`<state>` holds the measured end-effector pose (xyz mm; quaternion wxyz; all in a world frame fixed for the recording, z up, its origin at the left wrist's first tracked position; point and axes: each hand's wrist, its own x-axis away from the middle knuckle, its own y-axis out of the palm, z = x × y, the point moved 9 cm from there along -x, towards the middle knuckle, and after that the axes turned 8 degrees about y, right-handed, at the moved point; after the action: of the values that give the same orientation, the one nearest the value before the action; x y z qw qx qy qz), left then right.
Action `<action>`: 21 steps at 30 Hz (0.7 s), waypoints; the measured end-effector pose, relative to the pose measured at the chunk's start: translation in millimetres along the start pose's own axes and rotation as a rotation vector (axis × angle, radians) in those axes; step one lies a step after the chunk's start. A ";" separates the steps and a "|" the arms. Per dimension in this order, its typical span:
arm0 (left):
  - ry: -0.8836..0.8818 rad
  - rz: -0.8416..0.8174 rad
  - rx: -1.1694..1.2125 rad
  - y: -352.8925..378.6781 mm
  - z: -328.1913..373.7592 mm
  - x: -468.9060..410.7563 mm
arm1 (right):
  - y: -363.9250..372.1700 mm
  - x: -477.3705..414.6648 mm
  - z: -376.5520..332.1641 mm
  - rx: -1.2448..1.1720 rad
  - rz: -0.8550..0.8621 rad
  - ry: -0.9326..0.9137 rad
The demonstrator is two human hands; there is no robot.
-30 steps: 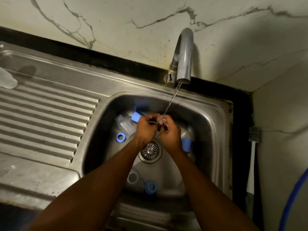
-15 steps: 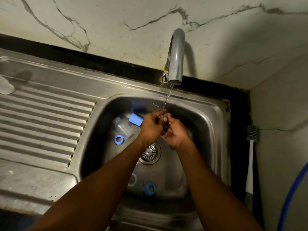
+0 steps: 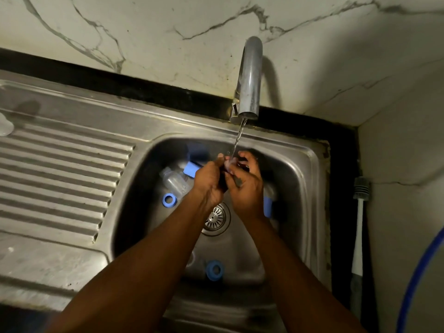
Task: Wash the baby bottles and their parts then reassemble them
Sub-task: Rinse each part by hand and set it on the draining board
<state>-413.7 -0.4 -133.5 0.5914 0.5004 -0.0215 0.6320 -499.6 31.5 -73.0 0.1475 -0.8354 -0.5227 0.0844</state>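
Note:
Both hands meet over the steel sink [image 3: 310,179], under a thin stream from the tap [image 3: 248,78]. My left hand [image 3: 209,181] and my right hand [image 3: 245,188] pinch a small clear part [image 3: 231,162] between their fingertips, right in the water; it is too blurred to tell which part it is. A clear baby bottle [image 3: 175,181] lies on its side in the basin left of my hands, with a blue cap [image 3: 192,168] at its far end. One blue ring [image 3: 169,200] lies beside the bottle, and another blue ring [image 3: 214,270] rests near the front wall.
The drain [image 3: 217,218] sits below my wrists. A blue piece [image 3: 267,206] shows behind my right wrist. The ribbed draining board [image 3: 60,179] stretches to the left, with a clear object [image 3: 5,124] at its edge. A bottle brush [image 3: 359,224] and blue hose [image 3: 418,275] stand at the right.
My right hand has turned from an open palm under the stream to fingers curled over the small clear part. Both hands stay under the running water.

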 end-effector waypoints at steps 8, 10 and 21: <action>-0.187 0.035 0.053 7.3 -16.2 0.6 | -0.9 -1.4 -12.9 0.263 0.033 -0.146; -0.159 0.022 0.027 6.1 -15.2 1.8 | 7.0 -2.9 -9.5 0.316 -0.063 -0.071; -0.011 -0.001 0.084 -3.7 -0.3 6.5 | 13.8 -24.3 5.8 0.264 -0.160 0.297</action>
<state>-409.8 5.6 -131.4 0.5700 0.5284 0.0019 0.6292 -500.3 4.9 -83.3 0.3374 -0.7679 -0.5442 0.0161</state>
